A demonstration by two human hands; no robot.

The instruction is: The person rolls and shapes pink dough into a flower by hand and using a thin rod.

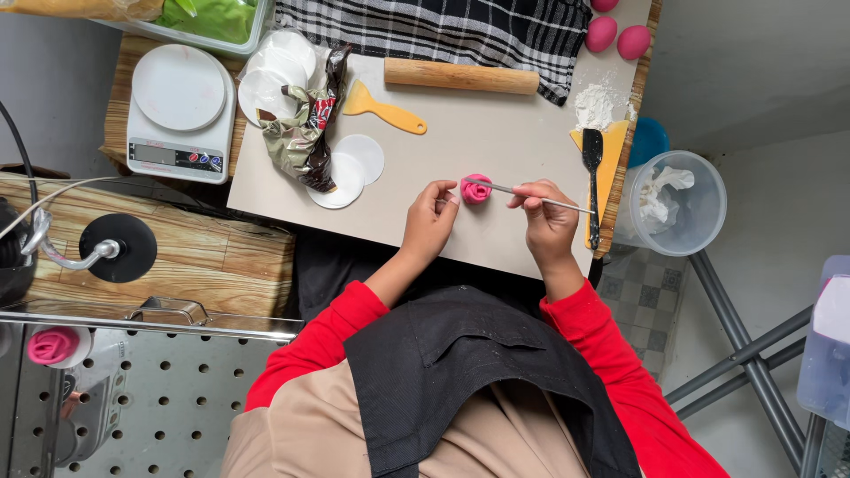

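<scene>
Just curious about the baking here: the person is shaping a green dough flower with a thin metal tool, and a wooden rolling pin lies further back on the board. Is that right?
Not quite. In the head view the dough flower is pink, not green. The rest stands: the right hand holds the thin metal tool against it, the left hand steadies it, and the wooden rolling pin lies further back on the board.

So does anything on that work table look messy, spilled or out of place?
A little. A crumpled foil wrapper lies across the stack of white paper rounds, and loose white flour is heaped at the board's far corner. The hands, left and right, work tidily on the pink dough.
</scene>
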